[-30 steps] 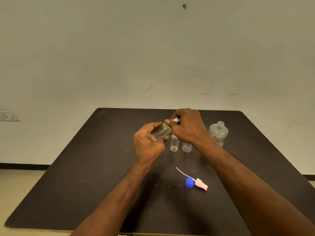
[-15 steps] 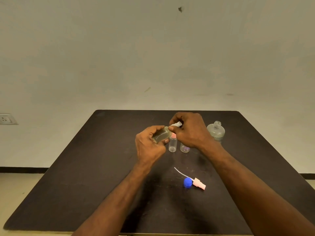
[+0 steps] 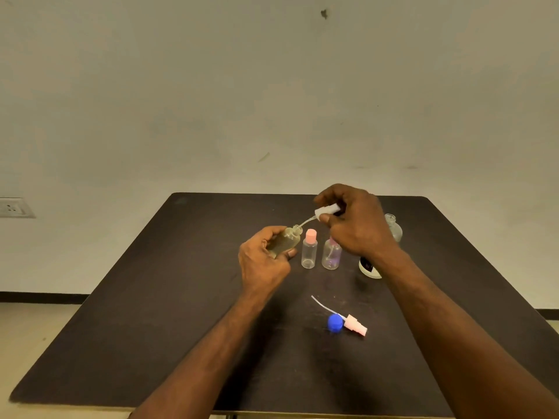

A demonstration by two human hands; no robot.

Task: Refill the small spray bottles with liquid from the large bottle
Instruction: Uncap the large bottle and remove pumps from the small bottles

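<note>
Head view: tilted bottle [image 3: 286, 241] in left hand [image 3: 263, 264], sprayer [image 3: 326, 210] in right [image 3: 358, 225].

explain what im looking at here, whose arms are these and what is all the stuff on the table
There is no machine here: the picture comes from a camera worn on a person's head, looking forward and down at their own two bare hands over a dark table.

The left hand grips a small clear bottle, tilted. The right hand pinches that bottle's white spray top, lifted out, its thin tube still reaching into the bottle's neck.

Standing behind are two more small bottles: one with a pink cap, one partly hidden by the right hand. To the right is a large clear bottle, open at the top and mostly hidden by the right wrist.

Nearer the person lie a blue cap and a pink spray top with its tube.
</note>
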